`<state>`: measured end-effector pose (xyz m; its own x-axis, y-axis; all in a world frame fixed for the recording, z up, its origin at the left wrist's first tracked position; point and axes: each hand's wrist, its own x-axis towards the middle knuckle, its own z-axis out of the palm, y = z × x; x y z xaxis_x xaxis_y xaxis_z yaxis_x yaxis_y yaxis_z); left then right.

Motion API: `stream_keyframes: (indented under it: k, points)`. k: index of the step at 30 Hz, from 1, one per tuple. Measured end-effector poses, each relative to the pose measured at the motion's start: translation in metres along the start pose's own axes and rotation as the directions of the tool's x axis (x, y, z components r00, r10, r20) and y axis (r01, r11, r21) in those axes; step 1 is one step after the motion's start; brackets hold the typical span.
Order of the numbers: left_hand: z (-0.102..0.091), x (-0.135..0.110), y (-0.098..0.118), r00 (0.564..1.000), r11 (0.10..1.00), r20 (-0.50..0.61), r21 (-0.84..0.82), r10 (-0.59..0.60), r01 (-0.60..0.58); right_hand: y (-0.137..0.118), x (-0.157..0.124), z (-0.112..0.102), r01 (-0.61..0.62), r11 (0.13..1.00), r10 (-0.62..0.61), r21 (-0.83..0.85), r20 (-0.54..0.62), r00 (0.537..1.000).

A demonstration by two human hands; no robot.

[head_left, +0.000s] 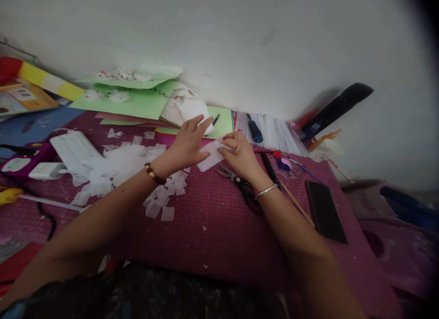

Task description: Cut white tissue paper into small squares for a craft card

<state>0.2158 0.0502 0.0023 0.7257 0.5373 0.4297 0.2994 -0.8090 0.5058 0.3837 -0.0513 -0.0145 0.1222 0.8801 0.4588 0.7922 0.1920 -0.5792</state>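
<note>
My right hand point(240, 154) is closed on the edge of a thin white sheet of paper point(210, 157), fingers pinched at its right side. Just left of the sheet hovers my left hand point(187, 145), its fingers spread and nothing in its grip; the thumb tip comes close to the paper, and whether it touches I cannot tell. Under my right wrist lies a pair of scissors point(245, 188) with dark handles, blades partly apart, partly covered by the hand. Many small white paper squares point(161, 200) are scattered beneath and left of my left forearm.
Green sheets point(130, 102) with paper flowers are stacked against the wall. A blue-black cutter point(254, 130) rests on clear plastic sleeves point(274, 131). A dark phone point(325, 211) lies at right, and a purple power strip point(29, 159) with a white charger point(46, 170) at left.
</note>
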Motion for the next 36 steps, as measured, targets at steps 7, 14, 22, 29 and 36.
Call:
stream_keyframes:
  k: [7, 14, 22, 29, 36]
  points:
    - [-0.010, -0.004, 0.004, 0.897, 0.793, 0.434, -0.517, -0.080, 0.321, -0.004, 0.000, -0.005, -0.269, 0.750, 0.251, 0.605, 0.115, 0.961]
    - [-0.040, -0.053, 0.003, 0.837, 0.418, 0.248, -0.775, -0.488, 0.473, -0.014, -0.012, 0.009, -0.495, 0.388, 0.433, 0.777, 0.321, 0.843]
    - [-0.037, -0.077, -0.003, 0.824, 0.343, 0.239, -0.823, -0.515, 0.453, -0.029, -0.023, 0.016, -0.508, 0.456, 0.340, 0.731, 0.385, 0.858]
    - [-0.038, -0.082, -0.006, 0.786, 0.183, 0.227, -0.901, -0.575, 0.394, -0.022, -0.026, 0.016, -0.494, 0.399, 0.293, 0.773, 0.403, 0.867]
    - [-0.044, -0.085, -0.009, 0.827, 0.072, 0.308, -0.921, -0.471, 0.384, -0.022, -0.027, 0.008, -0.497, 0.345, 0.248, 0.796, 0.433, 0.866]
